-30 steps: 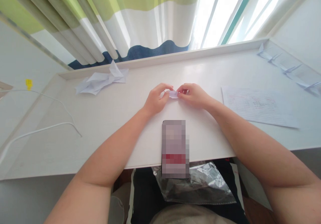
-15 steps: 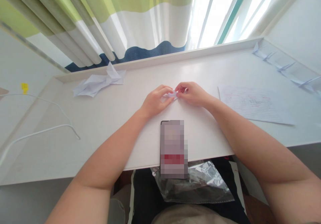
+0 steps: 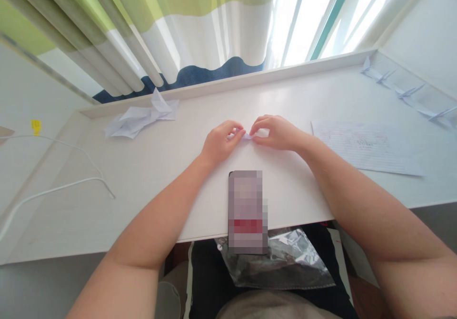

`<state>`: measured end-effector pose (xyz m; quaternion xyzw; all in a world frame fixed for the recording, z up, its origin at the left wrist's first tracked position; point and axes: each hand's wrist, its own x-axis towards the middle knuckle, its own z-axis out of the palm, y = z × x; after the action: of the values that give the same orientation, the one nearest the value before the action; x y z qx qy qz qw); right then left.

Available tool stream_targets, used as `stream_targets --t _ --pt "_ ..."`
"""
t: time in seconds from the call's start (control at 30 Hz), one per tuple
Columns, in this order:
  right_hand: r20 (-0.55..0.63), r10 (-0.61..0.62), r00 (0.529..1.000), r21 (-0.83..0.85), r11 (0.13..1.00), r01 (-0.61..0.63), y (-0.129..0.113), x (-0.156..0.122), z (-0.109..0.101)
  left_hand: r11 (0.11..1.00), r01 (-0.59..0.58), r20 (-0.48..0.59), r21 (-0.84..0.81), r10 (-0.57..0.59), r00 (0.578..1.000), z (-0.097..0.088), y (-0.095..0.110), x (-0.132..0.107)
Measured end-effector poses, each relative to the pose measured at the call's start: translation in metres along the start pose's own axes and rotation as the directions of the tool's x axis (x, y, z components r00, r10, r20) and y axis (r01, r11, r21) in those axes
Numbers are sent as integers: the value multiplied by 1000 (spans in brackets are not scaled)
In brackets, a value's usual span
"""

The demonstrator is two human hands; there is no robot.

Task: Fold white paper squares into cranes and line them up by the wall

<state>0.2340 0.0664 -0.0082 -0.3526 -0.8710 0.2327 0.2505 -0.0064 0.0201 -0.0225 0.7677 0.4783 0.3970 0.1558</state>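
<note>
- Head view, at the hands: the left hand [image 3: 221, 142] and right hand [image 3: 276, 133] face each other above the desk [image 3: 150, 166], fingers curled inward, both pinching a small folded paper piece [image 3: 246, 136].
- Between the hands: the paper piece touches both, its long axis running left to right, roughly along the desk's front edge. Neither hand is clearly nearer. Whether it touches the desk is hard to tell.
- Behind the hands: the left forearm [image 3: 160, 214] and right forearm [image 3: 342, 190] angle inward over the desk's front edge.
- Toward the body: a pixelated phone [image 3: 246, 212] lies on the desk, with a plastic bag [image 3: 274, 262] below the edge.
- Right of the right hand: a lined sheet [image 3: 366, 147] with writing.
- Left of the left hand: crumpled paper [image 3: 141, 119], then a white cable [image 3: 60, 185] farther out.
- Farthest: folded paper shapes [image 3: 403, 93] along the desk's back right, below a striped curtain [image 3: 193, 28].
</note>
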Motion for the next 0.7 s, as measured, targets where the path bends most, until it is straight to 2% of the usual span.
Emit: stream_targets --t 0.17,0.4,0.7 --pt "-4 15 1000 -22 1000 -15 3 2 2 999 44 -14 -6 -44 999 0 2 0" --pt "-7 41 999 -13 999 -41 5 4 4 993 -32 -56 -117 25 998 -2 2 1" --pt "-9 46 999 -3 999 -46 6 6 5 986 25 -82 -165 -38 996 -2 0 2"
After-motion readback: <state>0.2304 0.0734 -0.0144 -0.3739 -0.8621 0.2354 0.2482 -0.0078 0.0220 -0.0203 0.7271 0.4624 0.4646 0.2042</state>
